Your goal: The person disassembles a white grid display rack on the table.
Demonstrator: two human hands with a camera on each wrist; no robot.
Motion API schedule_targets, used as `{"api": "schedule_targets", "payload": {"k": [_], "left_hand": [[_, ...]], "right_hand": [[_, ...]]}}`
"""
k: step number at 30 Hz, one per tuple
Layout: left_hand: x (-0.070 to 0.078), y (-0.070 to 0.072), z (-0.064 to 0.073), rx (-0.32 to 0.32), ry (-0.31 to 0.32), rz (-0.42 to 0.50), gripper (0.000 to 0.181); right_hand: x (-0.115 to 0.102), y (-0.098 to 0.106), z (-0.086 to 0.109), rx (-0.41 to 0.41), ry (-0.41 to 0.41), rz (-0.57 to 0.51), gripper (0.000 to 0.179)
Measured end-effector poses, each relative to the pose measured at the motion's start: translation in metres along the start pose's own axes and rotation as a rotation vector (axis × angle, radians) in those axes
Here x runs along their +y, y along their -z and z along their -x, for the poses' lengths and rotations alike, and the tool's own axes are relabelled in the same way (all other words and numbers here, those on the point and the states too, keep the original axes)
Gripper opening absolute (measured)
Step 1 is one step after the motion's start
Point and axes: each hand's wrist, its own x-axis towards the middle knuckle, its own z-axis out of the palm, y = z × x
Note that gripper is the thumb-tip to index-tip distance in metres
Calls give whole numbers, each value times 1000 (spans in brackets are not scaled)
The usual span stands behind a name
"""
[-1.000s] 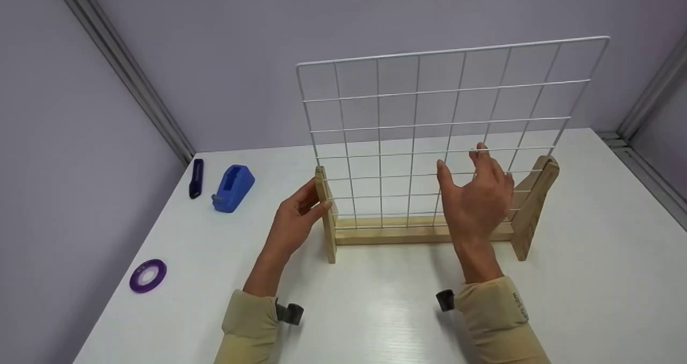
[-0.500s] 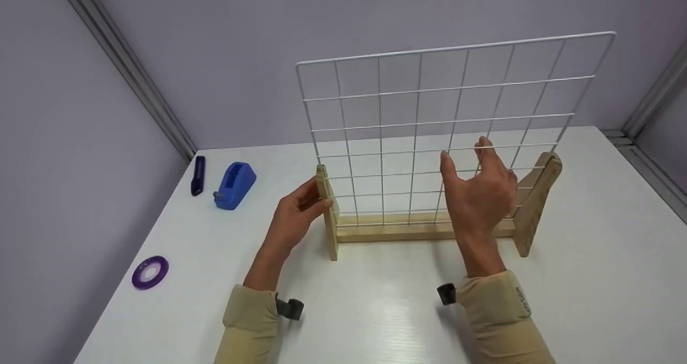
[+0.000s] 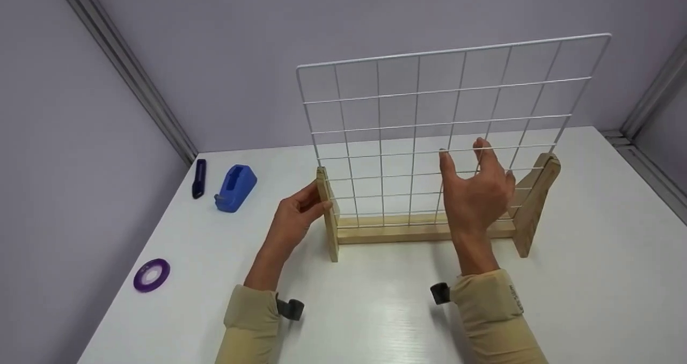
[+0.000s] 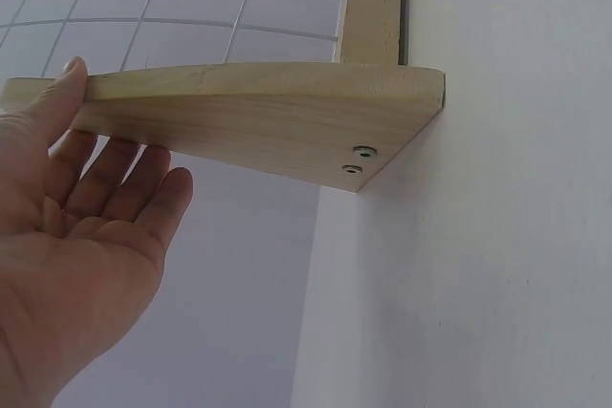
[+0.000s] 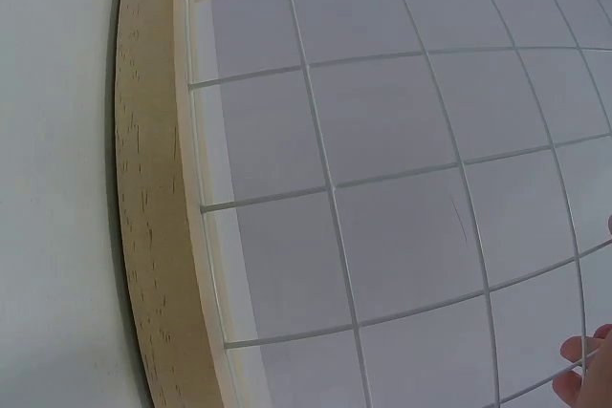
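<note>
Sleeve lettering [image 3: 516, 298], 4 o'clock: unreadable. My left hand [image 3: 291, 220] pinches the wooden stand [image 3: 397, 234]; right hand [image 3: 477, 198] at white grid [image 3: 415, 125], can't tell its grip. Blue tape dispenser [image 3: 236, 189], 9 o'clock.

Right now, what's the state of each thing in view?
wire grid, standing between the stand's sides
wooden stand, upright, assembled
left hand, holding the stand's left side
right hand, at the grid, spread, not visibly gripping
blue tape dispenser, upright, not held
dark slim tool, lying flat
purple ring, lying flat
</note>
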Motion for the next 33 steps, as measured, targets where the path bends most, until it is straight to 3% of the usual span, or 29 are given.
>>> {"api": "schedule_targets", "payload": {"k": [15, 21, 33], "left_hand": [[-1, 1, -4, -18, 12, -39, 63], [1, 3, -3, -26, -9, -27, 63], [2, 3, -4, -26, 27, -26, 65]], "right_hand": [[-3, 6, -7, -26, -71, 13, 56], [-12, 9, -12, -44, -72, 8, 57], [-34, 16, -28, -50, -66, 5, 57]]}}
